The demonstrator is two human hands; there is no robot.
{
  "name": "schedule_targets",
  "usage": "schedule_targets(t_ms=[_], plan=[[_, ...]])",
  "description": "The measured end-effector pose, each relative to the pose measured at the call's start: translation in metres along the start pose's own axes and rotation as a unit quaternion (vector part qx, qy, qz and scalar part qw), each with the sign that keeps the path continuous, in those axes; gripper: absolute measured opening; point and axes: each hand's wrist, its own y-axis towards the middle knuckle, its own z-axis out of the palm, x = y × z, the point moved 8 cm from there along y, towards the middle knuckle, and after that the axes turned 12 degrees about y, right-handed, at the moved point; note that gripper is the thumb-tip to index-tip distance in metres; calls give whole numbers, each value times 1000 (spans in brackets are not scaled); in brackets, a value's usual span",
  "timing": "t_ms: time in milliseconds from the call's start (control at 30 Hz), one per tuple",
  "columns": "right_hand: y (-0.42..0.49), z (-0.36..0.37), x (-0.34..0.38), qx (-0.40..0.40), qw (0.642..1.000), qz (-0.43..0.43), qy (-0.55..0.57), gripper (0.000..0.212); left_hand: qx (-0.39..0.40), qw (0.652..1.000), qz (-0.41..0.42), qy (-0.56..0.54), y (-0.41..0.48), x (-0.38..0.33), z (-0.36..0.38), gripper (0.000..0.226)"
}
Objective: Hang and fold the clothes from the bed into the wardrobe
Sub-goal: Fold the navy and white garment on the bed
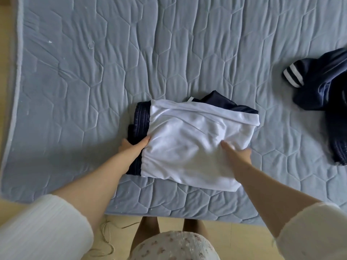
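Observation:
A folded white garment (197, 139) lies on top of a folded navy garment (141, 119) near the front edge of the bed (93, 72). My left hand (131, 149) grips the stack's left side, thumb on the white cloth and fingers tucked under the navy one. At the stack's right front, my right hand (238, 152) has its thumb on the white cloth, and its fingers go under the edge, blurred. A loose navy garment with white stripes (323, 87) lies crumpled at the bed's right edge.
The bed carries a grey-blue quilted cover. Light wooden floor (11, 203) shows along the left and in front. A thin cord (109, 239) lies on the floor by my legs.

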Motion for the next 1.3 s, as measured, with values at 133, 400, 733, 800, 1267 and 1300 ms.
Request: schedule_targets(t_ms=[133,400,733,800,1267,1300], plan=[[-1,0,-21,42,999,0,-4,60,88,996,19,-10,-3,5,13,81],[-45,10,-3,160,982,68,73,60,122,989,45,-76,-31,-2,-10,49],[-202,29,88,242,969,15,49,47,84,976,85,-181,-139,11,-156,42],[-250,42,116,277,960,-16,44,44,49,969,102,-222,-169,10,-194,38],[-571,145,232,470,858,-193,-70,19,-114,842,158,-503,-352,84,-428,37],[-595,156,231,484,846,-205,-85,18,-124,830,156,-521,-361,100,-442,34]])
